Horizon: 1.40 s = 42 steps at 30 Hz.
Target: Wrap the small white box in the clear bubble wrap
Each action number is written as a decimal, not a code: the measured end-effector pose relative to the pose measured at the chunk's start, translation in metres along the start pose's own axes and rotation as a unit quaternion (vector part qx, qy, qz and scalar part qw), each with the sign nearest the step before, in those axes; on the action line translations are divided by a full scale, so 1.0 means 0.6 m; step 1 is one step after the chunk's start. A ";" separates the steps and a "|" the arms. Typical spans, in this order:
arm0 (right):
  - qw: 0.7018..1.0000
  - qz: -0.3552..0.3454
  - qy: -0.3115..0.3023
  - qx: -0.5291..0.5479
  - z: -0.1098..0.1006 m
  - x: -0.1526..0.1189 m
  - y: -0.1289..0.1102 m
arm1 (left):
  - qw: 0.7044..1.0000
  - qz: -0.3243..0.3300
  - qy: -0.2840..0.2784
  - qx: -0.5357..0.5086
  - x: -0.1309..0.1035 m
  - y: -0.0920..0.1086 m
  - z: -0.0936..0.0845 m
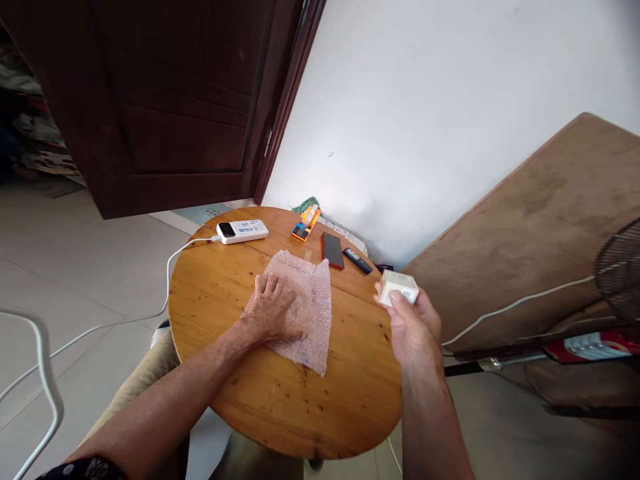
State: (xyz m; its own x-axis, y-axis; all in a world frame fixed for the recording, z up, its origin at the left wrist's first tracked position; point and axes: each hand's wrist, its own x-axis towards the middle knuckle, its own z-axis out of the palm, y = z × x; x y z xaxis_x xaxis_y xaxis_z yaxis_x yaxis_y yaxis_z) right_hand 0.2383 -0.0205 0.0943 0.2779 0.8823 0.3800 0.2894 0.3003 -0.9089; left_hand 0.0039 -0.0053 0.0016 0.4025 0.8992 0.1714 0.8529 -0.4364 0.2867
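A sheet of pinkish bubble wrap (317, 320) lies flat on the round wooden table (240, 407). My left hand (270, 310) rests on it palm down, fingers spread, pressing near its left side. Held up over the table's right edge is a small white box (399, 287), gripped by my right hand (415, 327) with the thumb on its near face. The print on the box is too small to read.
Toward the back of the table lie a white power bank (245, 231) with a plugged-in white cable (167, 287), an orange package (306, 223), a red-edged phone (333, 250) and a black remote-like device (357, 261). At right are a leaning board (530, 220) and a fan (620, 267).
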 end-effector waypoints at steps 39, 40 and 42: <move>0.916 -0.038 -0.327 -0.229 0.136 -0.037 0.090 | 0.990 -0.133 0.036 -0.032 0.017 -0.043 -0.023; 0.917 -0.038 -0.325 -0.229 0.136 -0.037 0.090 | 0.990 -0.133 0.036 -0.031 0.016 -0.042 -0.023; 0.918 -0.040 -0.324 -0.226 0.137 -0.037 0.088 | 0.990 -0.132 0.037 -0.029 0.015 -0.041 -0.023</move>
State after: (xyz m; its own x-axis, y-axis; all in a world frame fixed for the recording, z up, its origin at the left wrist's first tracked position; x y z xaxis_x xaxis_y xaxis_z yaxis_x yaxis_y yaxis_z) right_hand 0.1719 0.0056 0.0239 -0.3223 0.9380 0.1276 0.6761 0.3225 -0.6625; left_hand -0.0184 0.0130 0.0092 0.1407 0.9784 0.1514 0.9033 -0.1894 0.3849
